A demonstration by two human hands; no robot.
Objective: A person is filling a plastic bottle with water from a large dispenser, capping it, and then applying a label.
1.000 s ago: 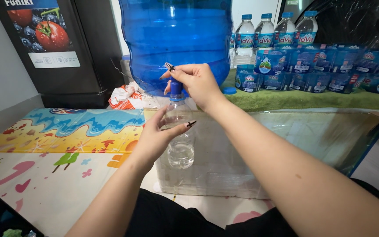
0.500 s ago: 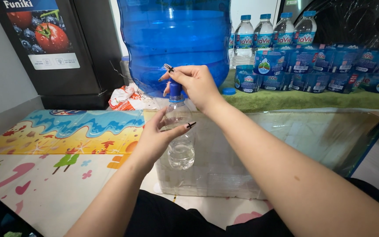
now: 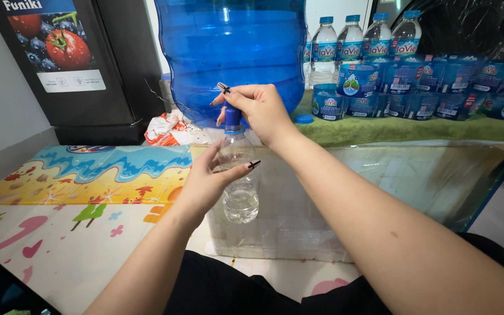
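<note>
Filling is the step in hand: left hand (image 3: 211, 181) grips the half-full bottle (image 3: 238, 175) under the blue jug (image 3: 234, 52), right hand (image 3: 258, 108) pinching its tap, which probably needs closing soon.

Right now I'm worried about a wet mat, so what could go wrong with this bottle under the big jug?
Water could miss the neck: the small clear bottle sits under the blue tap held only by the left hand, off any surface. It could also overfill if the right hand stays on the tap, though only its lower part looks full. Any spill would likely reach the colourful mat.
</note>
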